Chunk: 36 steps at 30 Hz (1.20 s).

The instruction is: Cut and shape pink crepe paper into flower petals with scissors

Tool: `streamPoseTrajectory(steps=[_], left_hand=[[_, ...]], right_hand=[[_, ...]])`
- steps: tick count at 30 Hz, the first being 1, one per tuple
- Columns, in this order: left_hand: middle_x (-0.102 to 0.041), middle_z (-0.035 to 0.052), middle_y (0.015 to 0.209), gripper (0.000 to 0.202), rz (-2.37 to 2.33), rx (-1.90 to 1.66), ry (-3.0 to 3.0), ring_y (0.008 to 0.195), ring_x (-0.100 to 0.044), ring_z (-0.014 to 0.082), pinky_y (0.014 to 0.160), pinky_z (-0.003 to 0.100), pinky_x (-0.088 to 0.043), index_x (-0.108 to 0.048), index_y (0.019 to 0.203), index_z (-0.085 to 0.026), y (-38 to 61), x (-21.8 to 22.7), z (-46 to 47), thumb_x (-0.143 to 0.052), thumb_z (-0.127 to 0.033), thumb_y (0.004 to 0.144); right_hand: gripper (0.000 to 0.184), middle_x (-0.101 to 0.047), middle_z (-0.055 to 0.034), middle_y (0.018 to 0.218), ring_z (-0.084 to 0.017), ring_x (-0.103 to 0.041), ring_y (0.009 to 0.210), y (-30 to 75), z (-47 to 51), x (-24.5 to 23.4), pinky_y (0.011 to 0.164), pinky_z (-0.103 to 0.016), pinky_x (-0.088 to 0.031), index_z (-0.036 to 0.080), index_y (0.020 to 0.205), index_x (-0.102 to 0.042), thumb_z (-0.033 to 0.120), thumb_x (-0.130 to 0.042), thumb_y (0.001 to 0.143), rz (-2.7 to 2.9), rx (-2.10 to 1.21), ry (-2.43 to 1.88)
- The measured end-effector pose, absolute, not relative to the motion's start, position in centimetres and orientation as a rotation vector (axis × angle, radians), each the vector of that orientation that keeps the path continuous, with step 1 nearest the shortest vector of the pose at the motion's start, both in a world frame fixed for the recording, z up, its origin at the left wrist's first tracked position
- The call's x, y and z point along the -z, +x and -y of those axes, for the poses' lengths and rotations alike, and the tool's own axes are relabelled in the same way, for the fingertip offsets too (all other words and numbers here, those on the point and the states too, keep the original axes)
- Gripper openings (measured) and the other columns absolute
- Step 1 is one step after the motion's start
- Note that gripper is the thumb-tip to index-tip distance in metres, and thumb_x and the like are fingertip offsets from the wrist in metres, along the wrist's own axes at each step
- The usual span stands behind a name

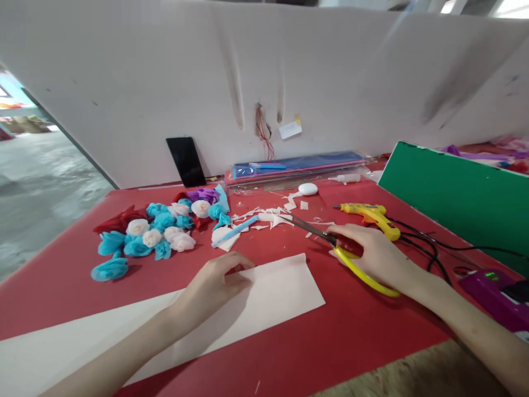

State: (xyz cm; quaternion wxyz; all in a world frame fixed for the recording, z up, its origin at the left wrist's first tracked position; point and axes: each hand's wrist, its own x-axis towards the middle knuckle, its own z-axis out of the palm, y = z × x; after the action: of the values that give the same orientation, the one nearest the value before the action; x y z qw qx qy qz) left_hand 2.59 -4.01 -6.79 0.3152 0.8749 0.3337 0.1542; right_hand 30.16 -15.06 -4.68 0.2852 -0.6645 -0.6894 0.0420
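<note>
My left hand (215, 284) rests on a long strip of pale pink paper (273, 292) that lies on the red table cover (351, 325); its fingers are curled at the strip's upper edge. My right hand (372, 251) lies over the yellow handles of a pair of scissors (318, 234), whose blades point left toward a scatter of white paper scraps (268, 216). A blue stick (235, 230) lies among the scraps.
Paper flowers in blue, white, red and purple (157, 231) are heaped at the left. A yellow glue gun (370, 214) with black cords lies behind my right hand. A green board (454, 198), purple device (491, 295), black phone (185, 161) and packed sheets (297, 164) stand around.
</note>
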Motion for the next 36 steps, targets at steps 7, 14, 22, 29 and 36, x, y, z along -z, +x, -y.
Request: streamPoseTrajectory(steps=[7, 14, 22, 29, 36], left_hand=[[-0.064, 0.0046, 0.097, 0.020, -0.840, -0.421, 2.236, 0.086, -0.063, 0.0171, 0.075, 0.024, -0.053, -0.065, 0.092, -0.020, 2.5, 7.3, 4.1, -0.050, -0.021, 0.078], [-0.062, 0.0057, 0.105, 0.018, -0.806, -0.454, 2.132, 0.095, -0.062, 0.0187, 0.077, 0.025, -0.055, -0.067, 0.090, -0.021, 2.2, 8.0, 4.0, -0.052, -0.025, 0.080], [-0.065, 0.0060, 0.096, 0.021, -0.878, -0.416, 2.107, 0.090, -0.064, 0.0217, 0.081, 0.034, -0.055, -0.060, 0.097, -0.020, 2.1, 8.4, 3.8, -0.056, -0.029, 0.078], [-0.066, 0.0054, 0.096, 0.023, -0.860, -0.347, 2.255, 0.092, -0.063, 0.0228, 0.080, 0.033, -0.054, -0.060, 0.097, -0.022, 1.7, 8.2, 2.6, -0.051, -0.034, 0.080], [-0.068, 0.0067, 0.094, 0.024, -0.851, -0.267, 2.364, 0.087, -0.064, 0.0224, 0.077, 0.031, -0.054, -0.062, 0.093, -0.022, 0.7, 7.1, 1.0, -0.054, -0.035, 0.075]], right_hand=[[0.042, -0.059, -0.0127, 0.118, -0.025, -0.056, 0.110, 31.7, 15.5, 6.0, 0.089, -0.037, -0.048, 0.017, 0.121, -0.054, 0.016, -0.043, 0.080, 2.011, -0.124, -1.742], [0.055, -0.052, -0.0135, 0.128, -0.026, -0.047, 0.121, 33.0, 15.8, 6.2, 0.095, -0.042, -0.045, 0.017, 0.129, -0.047, 0.008, -0.040, 0.075, 2.164, -0.164, -1.806], [0.065, -0.046, -0.0094, 0.133, -0.026, -0.037, 0.127, 34.1, 15.6, 6.2, 0.099, -0.044, -0.039, 0.025, 0.127, -0.049, 0.004, -0.044, 0.065, 2.365, -0.143, -1.730], [0.076, -0.041, -0.0061, 0.138, -0.026, -0.032, 0.130, 34.0, 15.9, 5.6, 0.101, -0.045, -0.036, 0.027, 0.128, -0.047, 0.000, -0.043, 0.058, 2.383, -0.088, -1.727], [0.066, -0.052, -0.0082, 0.128, -0.026, -0.039, 0.125, 33.6, 15.7, 5.6, 0.099, -0.046, -0.036, 0.024, 0.122, -0.054, 0.001, -0.045, 0.061, 2.448, -0.156, -1.714]])
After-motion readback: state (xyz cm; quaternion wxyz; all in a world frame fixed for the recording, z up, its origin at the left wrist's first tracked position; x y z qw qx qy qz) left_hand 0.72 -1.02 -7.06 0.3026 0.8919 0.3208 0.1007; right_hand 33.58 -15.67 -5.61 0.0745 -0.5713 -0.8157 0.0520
